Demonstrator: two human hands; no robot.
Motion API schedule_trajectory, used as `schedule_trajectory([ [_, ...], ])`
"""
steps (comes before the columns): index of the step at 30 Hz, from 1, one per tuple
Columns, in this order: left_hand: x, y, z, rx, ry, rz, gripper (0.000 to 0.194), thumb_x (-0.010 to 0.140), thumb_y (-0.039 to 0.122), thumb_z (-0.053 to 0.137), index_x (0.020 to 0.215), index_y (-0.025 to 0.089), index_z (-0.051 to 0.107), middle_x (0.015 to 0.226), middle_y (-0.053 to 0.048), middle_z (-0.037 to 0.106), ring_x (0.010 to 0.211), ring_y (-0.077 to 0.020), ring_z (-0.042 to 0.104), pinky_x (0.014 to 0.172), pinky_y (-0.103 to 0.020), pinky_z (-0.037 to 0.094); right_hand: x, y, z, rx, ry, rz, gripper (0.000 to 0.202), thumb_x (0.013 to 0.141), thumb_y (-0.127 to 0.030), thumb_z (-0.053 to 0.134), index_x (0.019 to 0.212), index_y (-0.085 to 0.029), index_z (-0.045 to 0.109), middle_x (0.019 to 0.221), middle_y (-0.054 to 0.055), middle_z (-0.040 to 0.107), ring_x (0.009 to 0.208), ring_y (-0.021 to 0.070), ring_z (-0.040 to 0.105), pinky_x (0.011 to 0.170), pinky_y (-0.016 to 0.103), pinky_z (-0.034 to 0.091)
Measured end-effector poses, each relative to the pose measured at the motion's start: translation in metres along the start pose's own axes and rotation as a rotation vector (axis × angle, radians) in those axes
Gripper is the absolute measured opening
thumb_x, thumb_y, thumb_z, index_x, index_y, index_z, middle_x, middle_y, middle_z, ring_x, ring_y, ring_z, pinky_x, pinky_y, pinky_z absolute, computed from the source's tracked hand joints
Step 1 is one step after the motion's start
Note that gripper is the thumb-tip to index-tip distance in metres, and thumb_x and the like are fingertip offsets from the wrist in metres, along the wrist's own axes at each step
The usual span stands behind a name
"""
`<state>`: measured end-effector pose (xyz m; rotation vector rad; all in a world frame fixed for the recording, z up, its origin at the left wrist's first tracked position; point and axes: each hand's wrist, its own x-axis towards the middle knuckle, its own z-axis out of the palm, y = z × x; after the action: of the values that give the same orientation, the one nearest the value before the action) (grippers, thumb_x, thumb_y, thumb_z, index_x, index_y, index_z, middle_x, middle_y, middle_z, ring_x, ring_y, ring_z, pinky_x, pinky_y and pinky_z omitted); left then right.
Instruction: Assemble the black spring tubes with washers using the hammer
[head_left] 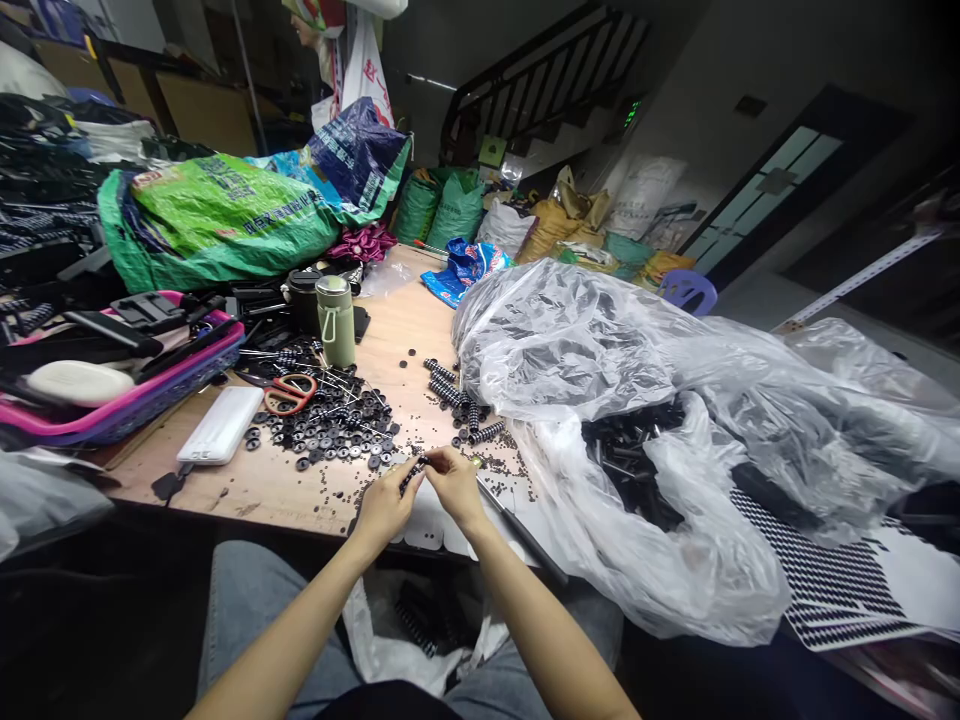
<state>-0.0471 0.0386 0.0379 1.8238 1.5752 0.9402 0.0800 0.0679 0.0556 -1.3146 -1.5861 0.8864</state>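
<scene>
Both hands meet over the front edge of the table. My left hand [386,508] is closed around a short black ridged rod with pale specks [410,477]. The fingertips of my right hand [455,484] are pinched at the rod's upper end. Fingers cover much of the rod. Just beyond lie similar black-and-white ridged rods [454,392] in a small pile. Black round discs [330,430] are heaped to the left, with thin metal pins among them. Tiny dark rings are scattered around my hands. A dark-handled tool with a metal shaft [529,540] rests right of my right hand.
Orange-handled scissors [291,394], a green flask [335,322] and a white power bank [220,427] stand or lie left. A pink-rimmed basket [172,365] sits farther left. A large clear plastic bag [570,340] fills the right. An open white bag [367,640] with ridged rods lies between my legs.
</scene>
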Motion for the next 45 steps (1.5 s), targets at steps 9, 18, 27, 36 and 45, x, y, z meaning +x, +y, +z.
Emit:
schedule_trajectory([
  [9, 0.002, 0.006, 0.017, -0.146, 0.012, 0.029, 0.039, 0.083, 0.036, 0.036, 0.119, 0.023, 0.044, 0.119, -0.006, 0.052, 0.111, -0.0182, 0.046, 0.093, -0.033, 0.037, -0.018, -0.002, -0.014, -0.210, -0.020, -0.227, 0.028, 0.073, -0.012, 0.044, 0.095, -0.020, 0.060, 0.094, 0.004, 0.064, 0.088, 0.0157, 0.060, 0.081, 0.030, 0.048],
  [18, -0.001, -0.001, 0.049, -0.476, -0.032, -0.031, 0.035, 0.082, 0.036, 0.038, 0.114, 0.021, 0.038, 0.102, -0.007, 0.053, 0.082, -0.0143, 0.056, 0.074, -0.029, 0.046, -0.008, 0.014, -0.145, -0.825, 0.395, -0.009, 0.029, 0.080, -0.015, 0.040, 0.104, -0.017, 0.056, 0.101, 0.008, 0.060, 0.093, 0.0157, 0.055, 0.078, 0.029, 0.046],
  [27, 0.004, 0.012, 0.034, -0.638, 0.029, -0.209, 0.040, 0.076, 0.044, 0.047, 0.108, 0.020, 0.044, 0.067, 0.003, 0.046, 0.047, -0.0072, 0.043, 0.049, -0.022, 0.041, -0.010, 0.049, -0.277, -1.028, 0.583, 0.329, 0.026, 0.070, -0.003, 0.042, 0.051, -0.015, 0.055, 0.054, 0.006, 0.048, 0.066, 0.0197, 0.056, 0.062, 0.036, 0.039],
  [36, 0.017, 0.062, 0.030, -0.914, -0.161, -0.420, 0.039, 0.063, 0.047, 0.060, 0.079, 0.013, 0.051, 0.048, 0.006, 0.046, 0.033, -0.0037, 0.033, 0.030, -0.016, 0.025, -0.043, -0.013, -0.116, -0.853, 0.285, -0.028, 0.037, 0.083, -0.013, 0.030, 0.113, -0.019, 0.050, 0.077, 0.009, 0.051, 0.053, 0.0144, 0.049, 0.047, 0.028, 0.043],
  [45, 0.017, 0.047, 0.001, -0.839, -0.266, -0.488, 0.033, 0.056, 0.038, 0.067, 0.062, 0.016, 0.044, 0.036, 0.010, 0.038, 0.027, -0.0025, 0.032, 0.029, -0.013, 0.020, -0.031, -0.034, -0.071, -0.623, -0.383, -0.397, 0.111, 0.040, -0.042, 0.077, 0.132, -0.023, 0.019, 0.131, 0.012, 0.033, 0.122, 0.0286, 0.026, 0.102, 0.047, 0.018],
])
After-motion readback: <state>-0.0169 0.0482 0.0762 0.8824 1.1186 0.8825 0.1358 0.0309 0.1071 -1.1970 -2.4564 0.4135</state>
